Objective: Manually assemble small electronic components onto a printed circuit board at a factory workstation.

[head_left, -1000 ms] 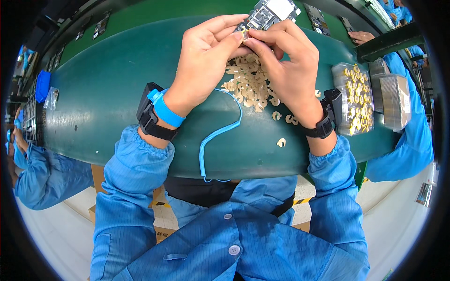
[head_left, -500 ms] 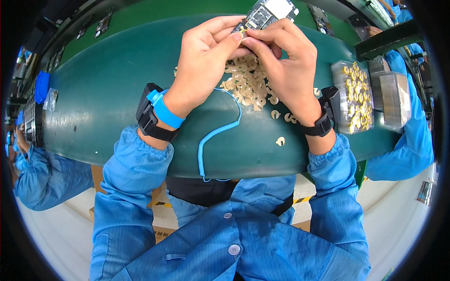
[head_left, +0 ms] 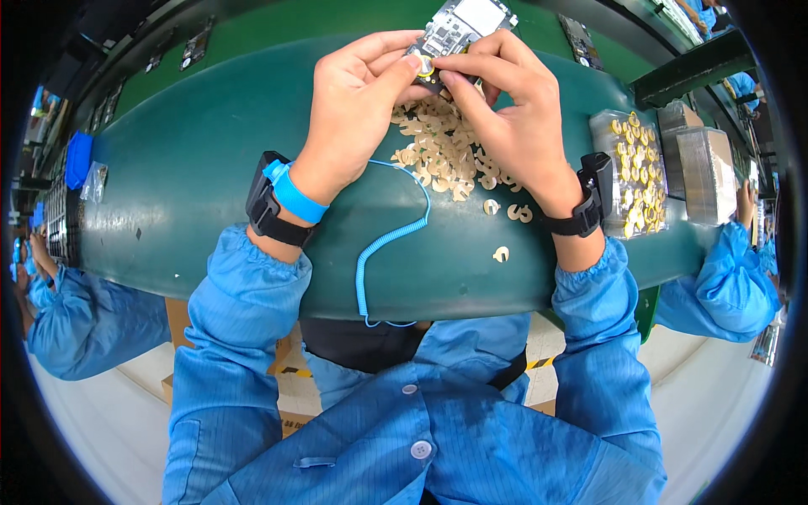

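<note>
My left hand [head_left: 358, 105] is closed on a dark circuit board [head_left: 448, 42], thumb on top and the other fingers behind it. A large pale rectangle covers the board's far end. On the near end lies a round silver coin cell [head_left: 424, 66] with a yellow rim, beside my left thumb tip. My right hand [head_left: 513, 105] has index finger and thumb bent together at the cell's right edge; their exact grip is partly hidden. Under both hands spreads a heap of cream notched paper discs [head_left: 442, 147].
A clear tray [head_left: 627, 177] of yellow-rimmed coin cells stands right, next to stacked clear trays [head_left: 709, 177]. A coiled blue cord [head_left: 383, 244] crosses the green table [head_left: 210, 185] from my wrist strap [head_left: 295, 194]. More boards [head_left: 581, 42] lie behind. Co-workers' sleeves [head_left: 720, 290] show at both sides.
Both hands and the board have shifted slightly left. The board is turned so that the silver cell's face now shows. At the right, the co-worker's arm has drawn back from the stacked trays.
</note>
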`<state>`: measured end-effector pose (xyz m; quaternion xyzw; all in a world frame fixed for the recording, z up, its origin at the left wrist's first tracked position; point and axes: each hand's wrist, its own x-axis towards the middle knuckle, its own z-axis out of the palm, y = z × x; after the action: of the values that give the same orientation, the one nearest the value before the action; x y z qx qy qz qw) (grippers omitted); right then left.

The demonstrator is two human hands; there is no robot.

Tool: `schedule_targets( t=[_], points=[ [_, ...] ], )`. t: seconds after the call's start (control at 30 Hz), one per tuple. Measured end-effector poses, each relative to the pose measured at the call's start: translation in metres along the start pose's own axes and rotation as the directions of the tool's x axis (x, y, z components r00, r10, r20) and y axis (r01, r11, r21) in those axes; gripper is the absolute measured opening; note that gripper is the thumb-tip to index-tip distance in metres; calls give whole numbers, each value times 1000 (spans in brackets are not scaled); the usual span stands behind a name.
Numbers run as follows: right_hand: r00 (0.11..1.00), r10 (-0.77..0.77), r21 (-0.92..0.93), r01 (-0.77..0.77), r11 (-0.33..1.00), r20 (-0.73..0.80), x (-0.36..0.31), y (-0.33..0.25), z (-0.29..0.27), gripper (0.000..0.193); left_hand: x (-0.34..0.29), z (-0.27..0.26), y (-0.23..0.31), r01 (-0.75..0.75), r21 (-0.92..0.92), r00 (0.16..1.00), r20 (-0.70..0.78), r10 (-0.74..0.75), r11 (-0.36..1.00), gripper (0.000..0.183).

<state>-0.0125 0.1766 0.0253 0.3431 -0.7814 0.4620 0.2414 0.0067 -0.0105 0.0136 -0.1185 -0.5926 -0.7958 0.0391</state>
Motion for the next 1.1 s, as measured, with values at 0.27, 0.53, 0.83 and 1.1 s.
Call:
schedule_targets(
  t=[0.27,0.53,0.83,1.1],
  points=[
    [994,-107,-31,106,994,-3,-3,6,2,24,1,1,1,3,-1,1000,-7,-3,1000,34],
    [995,-75,-17,74,997,-58,-2,0,3,19,2,0,3,12,7,1000,-10,-12,1000,32],
    [890,452,371,-440,818,60,-6,4,4,23,3,5,8,-16,-131,1000,-17,13,991,31],
    [911,413,509,-357,783,4,-6,2,15,36,-2,9,10,8,-151,997,74,3,989,38]
  ],
)
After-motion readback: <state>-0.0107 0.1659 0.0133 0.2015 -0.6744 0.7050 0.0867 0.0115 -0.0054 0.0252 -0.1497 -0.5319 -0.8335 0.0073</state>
